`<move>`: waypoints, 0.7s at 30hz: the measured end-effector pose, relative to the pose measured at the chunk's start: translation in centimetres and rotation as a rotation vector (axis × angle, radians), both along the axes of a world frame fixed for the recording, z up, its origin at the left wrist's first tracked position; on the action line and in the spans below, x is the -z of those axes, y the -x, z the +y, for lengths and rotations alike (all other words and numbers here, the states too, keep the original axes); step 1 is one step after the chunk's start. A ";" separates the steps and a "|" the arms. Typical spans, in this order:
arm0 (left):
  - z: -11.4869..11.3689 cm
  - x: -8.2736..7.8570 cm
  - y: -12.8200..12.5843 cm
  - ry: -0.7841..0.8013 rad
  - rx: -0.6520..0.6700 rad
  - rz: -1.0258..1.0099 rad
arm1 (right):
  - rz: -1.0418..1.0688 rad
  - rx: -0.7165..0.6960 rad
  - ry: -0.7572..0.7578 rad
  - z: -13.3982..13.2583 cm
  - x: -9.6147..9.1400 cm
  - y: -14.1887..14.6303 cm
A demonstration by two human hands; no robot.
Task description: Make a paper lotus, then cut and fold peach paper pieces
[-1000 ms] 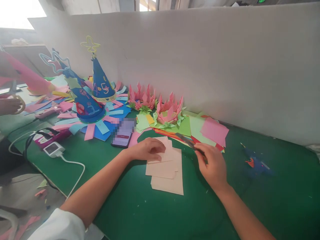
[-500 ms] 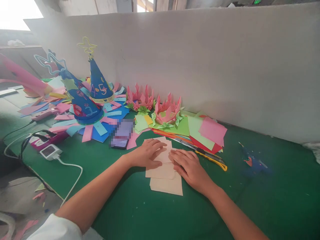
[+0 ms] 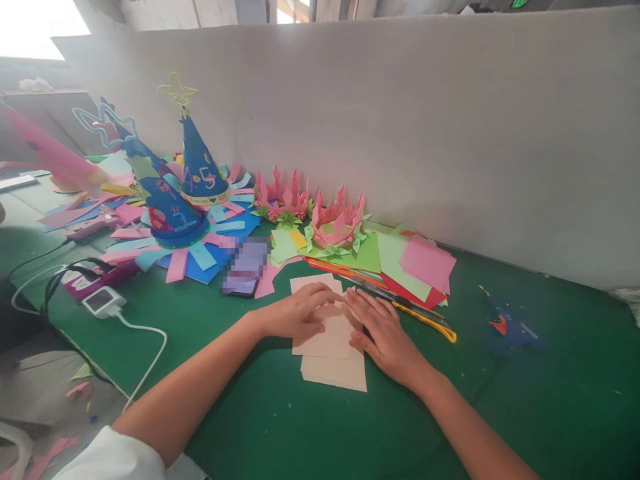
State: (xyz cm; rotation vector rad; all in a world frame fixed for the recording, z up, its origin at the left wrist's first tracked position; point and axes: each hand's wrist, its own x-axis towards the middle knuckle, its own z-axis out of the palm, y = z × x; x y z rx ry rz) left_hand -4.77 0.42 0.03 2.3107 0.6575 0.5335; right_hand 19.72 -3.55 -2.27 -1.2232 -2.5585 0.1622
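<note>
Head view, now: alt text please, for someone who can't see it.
A person's left hand and right hand are at overlapping pale paper sheets on a green table. A utility knife with yellow on it lies beyond the right hand, beside coloured paper. Behind are pink paper crowns; farther left, blue cone party hats.

On the green table (image 3: 310,433) lie pale sheets (image 3: 334,371) and a glue gun (image 3: 511,328).
</note>
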 end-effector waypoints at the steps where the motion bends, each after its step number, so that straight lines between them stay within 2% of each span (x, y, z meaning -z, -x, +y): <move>1: -0.1 -0.2 -0.1 -0.007 0.012 0.001 | 0.016 0.012 -0.012 0.0 0.0 0.0; 6: -0.6 -0.7 -0.7 -0.080 0.094 -0.043 | 0.195 0.120 -0.074 0.1 0.1 -0.4; 11: -0.6 -0.1 -0.8 -0.106 0.089 -0.049 | 0.507 0.211 0.045 0.1 0.6 -0.9; 15: -0.6 0.3 -0.8 -0.059 -0.008 -0.073 | 0.617 0.235 0.071 0.1 0.6 -1.0; 21: -0.3 0.6 -0.5 -0.051 -0.159 -0.121 | 0.627 0.160 0.037 0.3 0.4 -1.3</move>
